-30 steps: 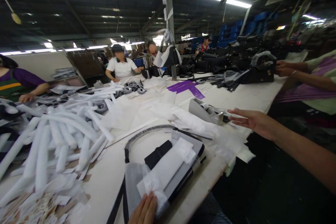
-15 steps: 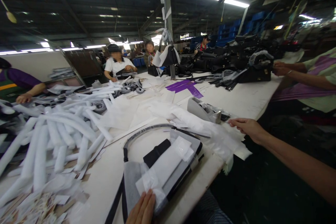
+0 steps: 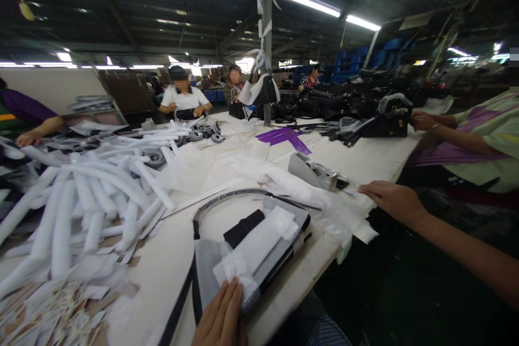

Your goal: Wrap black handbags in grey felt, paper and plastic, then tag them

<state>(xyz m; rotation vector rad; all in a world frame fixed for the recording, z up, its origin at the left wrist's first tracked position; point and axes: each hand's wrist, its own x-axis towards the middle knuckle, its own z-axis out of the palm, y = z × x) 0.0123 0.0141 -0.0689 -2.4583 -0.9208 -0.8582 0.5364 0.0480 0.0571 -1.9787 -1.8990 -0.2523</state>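
A black handbag (image 3: 279, 259) lies at the table's near edge, partly covered by grey-white sheeting, with a clear plastic packet (image 3: 255, 243) and a black piece (image 3: 243, 228) on top. Its wrapped handle (image 3: 227, 198) arches toward the back left. My left hand (image 3: 222, 311) rests flat on the bag's near end, fingers stretched over the packet. To the right, my right hand (image 3: 391, 200) is out past the table edge, its fingers pressed together near a grey tape dispenser (image 3: 310, 170). Whatever its fingertips hold is too small to make out.
White foam tubes (image 3: 93, 189) are heaped at left, above papers and strings (image 3: 60, 303). White sheets (image 3: 292, 186) lie behind the bag. Purple strips (image 3: 284, 138) lie near a post (image 3: 266, 38). Black bags (image 3: 328, 100) are piled behind. Co-workers sit around the table.
My left hand stays on the bag with slightly more of it showing. My right hand remains out by the dispenser. A white-shirted person's hands have moved apart. The view has shifted slightly.
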